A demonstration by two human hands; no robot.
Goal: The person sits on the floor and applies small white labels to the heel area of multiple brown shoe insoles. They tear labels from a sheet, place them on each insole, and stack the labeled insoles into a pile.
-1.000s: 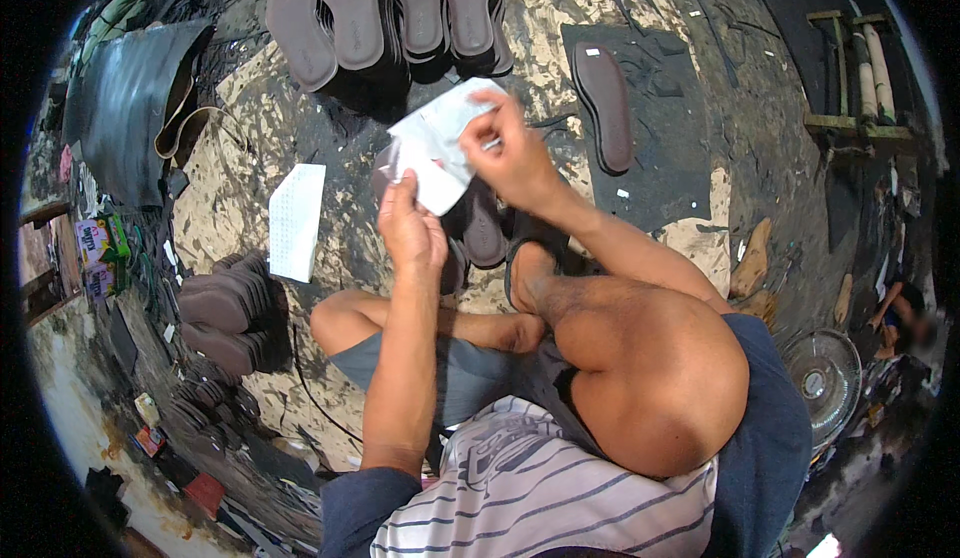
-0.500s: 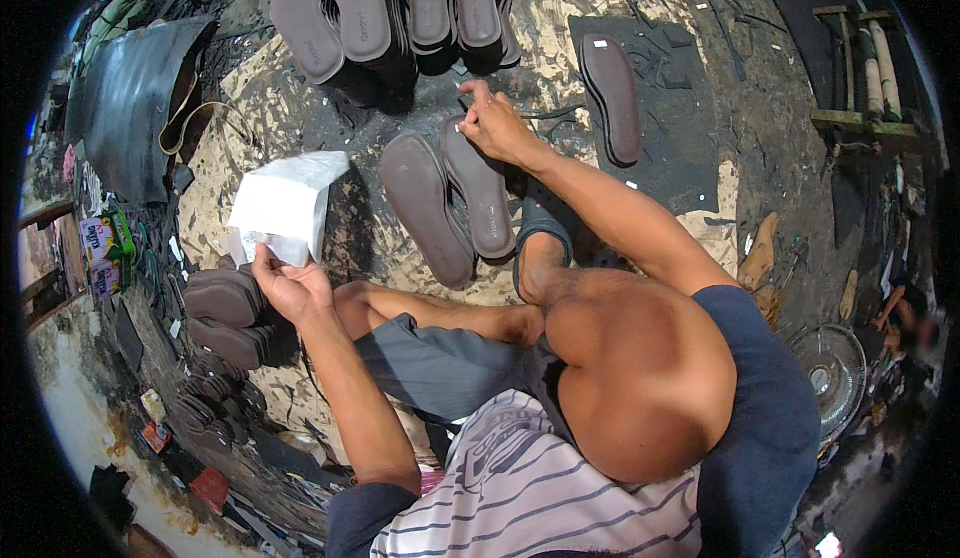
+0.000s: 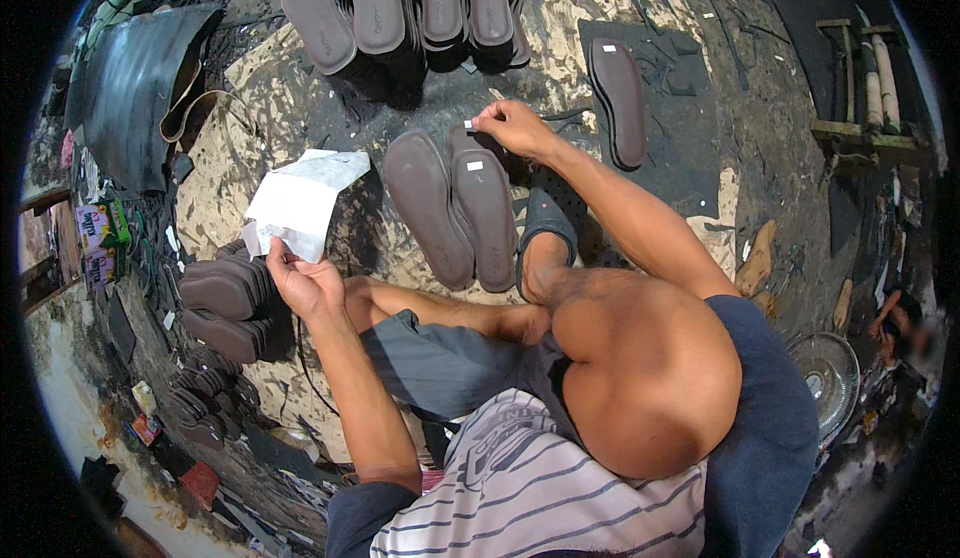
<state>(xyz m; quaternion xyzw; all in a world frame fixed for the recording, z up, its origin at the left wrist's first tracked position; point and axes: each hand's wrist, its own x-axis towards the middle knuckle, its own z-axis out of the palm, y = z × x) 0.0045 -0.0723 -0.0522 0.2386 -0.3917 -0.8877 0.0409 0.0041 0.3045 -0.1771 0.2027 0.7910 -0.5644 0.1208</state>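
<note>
My left hand [image 3: 310, 283] pinches the near edge of a folded white sheet of paper [image 3: 300, 200], held up off the floor. The thumb and fingertips of my right hand [image 3: 522, 133] close on a small white sticker [image 3: 470, 126] at the far end of a brown shoe sole [image 3: 466, 141]. Another brown sole [image 3: 487, 233] lies over most of that one, with a white sticker [image 3: 475, 166] on its far end. To their left rests another pile of brown soles [image 3: 428, 208]; no sticker shows on its top.
Tall stacks of brown soles [image 3: 375, 3] stand at the back. A stickered sole [image 3: 620, 103] lies on a dark sheet [image 3: 680, 148] at right. More stacked soles [image 3: 222, 288] are beside my left forearm. A curved black sheet [image 3: 140, 98] stands far left; a fan [image 3: 825, 383] is at right.
My right hand has come nearer, bringing its sticker to the lower sole's far end. The stickered sole on top has shifted toward me, baring that end. My left hand still holds the paper.
</note>
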